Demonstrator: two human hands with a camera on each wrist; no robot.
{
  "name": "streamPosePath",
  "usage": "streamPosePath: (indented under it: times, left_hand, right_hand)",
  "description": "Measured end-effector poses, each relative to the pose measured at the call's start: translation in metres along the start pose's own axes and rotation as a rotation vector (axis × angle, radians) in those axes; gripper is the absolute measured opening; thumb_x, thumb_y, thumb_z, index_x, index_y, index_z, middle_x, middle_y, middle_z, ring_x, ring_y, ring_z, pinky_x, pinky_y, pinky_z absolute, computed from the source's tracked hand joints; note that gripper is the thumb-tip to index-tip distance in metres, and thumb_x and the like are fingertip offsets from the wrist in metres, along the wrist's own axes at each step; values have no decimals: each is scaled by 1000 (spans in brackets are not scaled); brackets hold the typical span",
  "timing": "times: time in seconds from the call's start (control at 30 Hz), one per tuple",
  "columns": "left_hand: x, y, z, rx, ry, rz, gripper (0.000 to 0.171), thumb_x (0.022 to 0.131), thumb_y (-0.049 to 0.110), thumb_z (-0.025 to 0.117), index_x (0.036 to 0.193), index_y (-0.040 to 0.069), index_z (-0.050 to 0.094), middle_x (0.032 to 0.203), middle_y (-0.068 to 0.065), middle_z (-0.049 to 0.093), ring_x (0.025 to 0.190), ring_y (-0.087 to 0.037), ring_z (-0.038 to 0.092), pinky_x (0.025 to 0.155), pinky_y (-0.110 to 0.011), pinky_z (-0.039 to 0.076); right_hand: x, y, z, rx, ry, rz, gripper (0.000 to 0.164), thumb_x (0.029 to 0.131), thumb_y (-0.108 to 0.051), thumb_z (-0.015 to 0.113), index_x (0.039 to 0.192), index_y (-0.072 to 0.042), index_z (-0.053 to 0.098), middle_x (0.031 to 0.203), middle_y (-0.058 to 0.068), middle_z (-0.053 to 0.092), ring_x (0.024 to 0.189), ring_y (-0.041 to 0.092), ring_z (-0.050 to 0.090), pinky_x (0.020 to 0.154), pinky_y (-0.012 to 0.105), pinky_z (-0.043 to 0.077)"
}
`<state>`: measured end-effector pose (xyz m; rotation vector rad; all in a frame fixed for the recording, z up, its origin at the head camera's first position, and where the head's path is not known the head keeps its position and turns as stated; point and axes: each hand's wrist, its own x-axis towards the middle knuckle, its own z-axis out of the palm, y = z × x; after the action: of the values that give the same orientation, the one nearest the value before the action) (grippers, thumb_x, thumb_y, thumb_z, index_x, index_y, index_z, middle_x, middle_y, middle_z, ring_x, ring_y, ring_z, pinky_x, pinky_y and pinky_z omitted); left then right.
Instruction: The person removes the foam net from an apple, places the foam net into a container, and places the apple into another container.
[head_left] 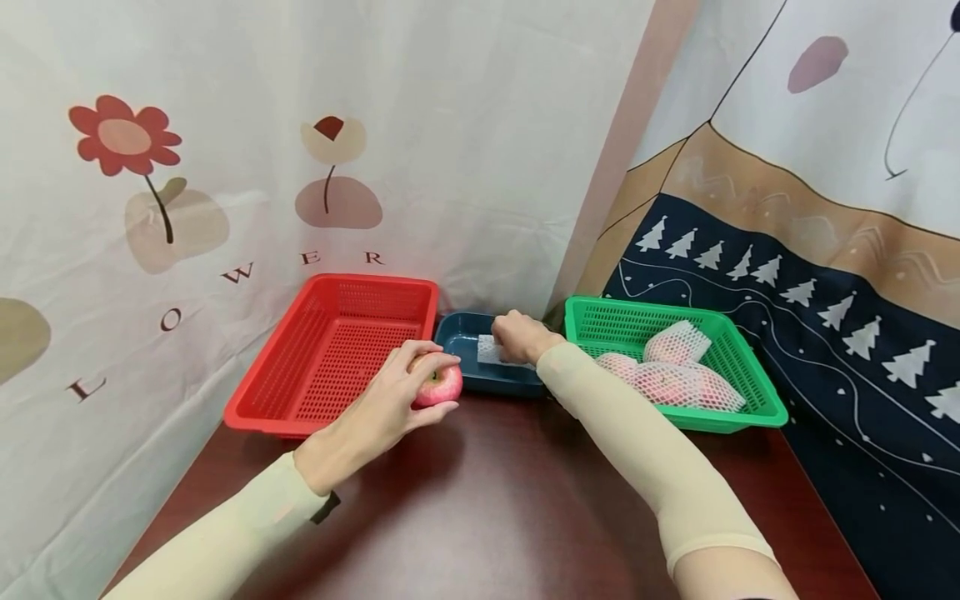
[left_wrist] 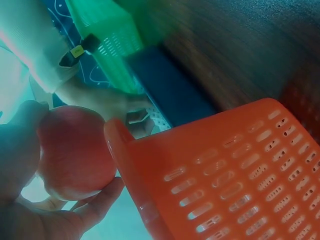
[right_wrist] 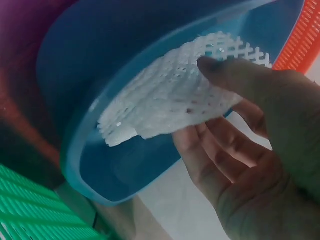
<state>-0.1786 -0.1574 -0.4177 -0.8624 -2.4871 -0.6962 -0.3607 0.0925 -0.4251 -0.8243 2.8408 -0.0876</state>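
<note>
My left hand (head_left: 381, 398) grips a bare red apple (head_left: 444, 385) between curled fingers and thumb, beside the right rim of the red basket (head_left: 258, 417). In the left wrist view the apple (left_wrist: 75, 152) appears next to the basket's corner. Over the blue tray (head_left: 495, 387), my right hand (head_left: 522, 336) pinches a white foam fruit net (right_wrist: 170, 92) between thumb and fingers. That net looks flattened, with no fruit visible in it. From the head view, the right hand covers part of it.
To the right stands a green basket (head_left: 765, 414) with several net-wrapped apples (head_left: 667, 383) inside. The blue tray sits between the two baskets. A printed curtain (head_left: 465, 150) hangs behind them, and the brown tabletop (head_left: 510, 500) extends toward me.
</note>
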Motion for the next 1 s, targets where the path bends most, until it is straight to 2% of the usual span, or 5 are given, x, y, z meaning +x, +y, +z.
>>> streamPosePath:
  times: [0.37,0.6,0.63,0.87,1.0]
  left_hand:
    - [4,-4,2,-1,57,57,67,91,27,103,149,10,74,148,-19,66,136,-33,64,99,-48,71]
    - [5,-6,1,1,45,31,66,92,27,102,150,11,74,148,-17,66,136,-32,64,98,-47,72]
    - [5,-6,1,-1,43,25,66,92,27,102,150,11,74,148,-17,66,136,-32,63,98,-47,72]
    - [10,-9,-2,-15,44,-4,65,92,26,102,149,10,74,148,-21,66,137,-36,64,98,-49,73]
    - [12,-11,-5,-26,26,-36,67,92,24,102,151,11,74,150,-20,65,138,-36,64,96,-50,73]
  right_hand:
    - [-1,5,4,69,-119,-10,15,104,-20,90,113,-9,85,114,9,83,94,21,77,91,39,67]
    - [6,17,15,130,-172,-36,26,106,-34,89,116,-11,88,117,8,84,93,19,78,89,38,68]
    - [-3,6,5,131,-186,-18,23,108,-32,87,116,-10,89,117,9,84,93,20,78,90,38,68]
    - [-6,4,8,147,-189,-5,32,116,-40,74,123,-11,88,105,5,84,90,15,73,89,35,63]
    - [3,17,16,174,-224,-37,33,122,-33,64,132,-11,86,107,6,85,89,17,75,91,38,64]
